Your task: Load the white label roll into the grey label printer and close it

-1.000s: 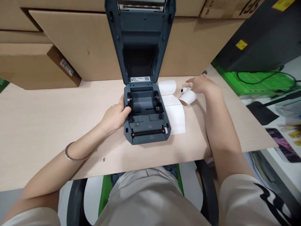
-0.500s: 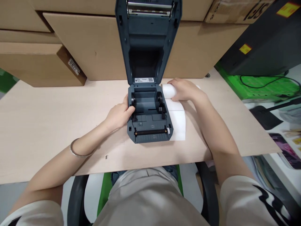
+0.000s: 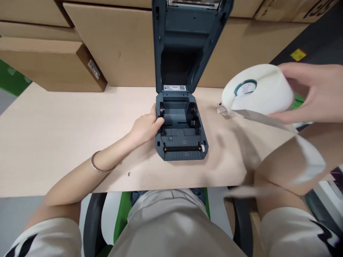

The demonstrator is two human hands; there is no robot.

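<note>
A dark blue-grey label printer (image 3: 177, 134) stands on the table with its lid (image 3: 184, 43) raised. Its roll compartment is bare, with the two black roll holders showing and a black roller across the front. My left hand (image 3: 147, 125) grips the printer's left side, thumb over the rim. Up at the right, my right hand (image 3: 313, 91) holds a white roll of labels (image 3: 259, 96) above the table, fingers round its far side. The roll's core faces the printer. A loose strip of labels (image 3: 308, 157) trails from it, blurred, across my right forearm.
Cardboard boxes (image 3: 112, 43) line the back of the table (image 3: 66, 142), and a flatter box (image 3: 48, 67) stands at the left. A dark case with a yellow sticker (image 3: 298, 54) is behind my right hand. The chair's armrests (image 3: 93, 217) sit below the table's front edge.
My right hand has lifted the roll of labels off the table beside the printer, up and to the right, turning it. The left hand still grips the printer. The view has shifted slightly.
</note>
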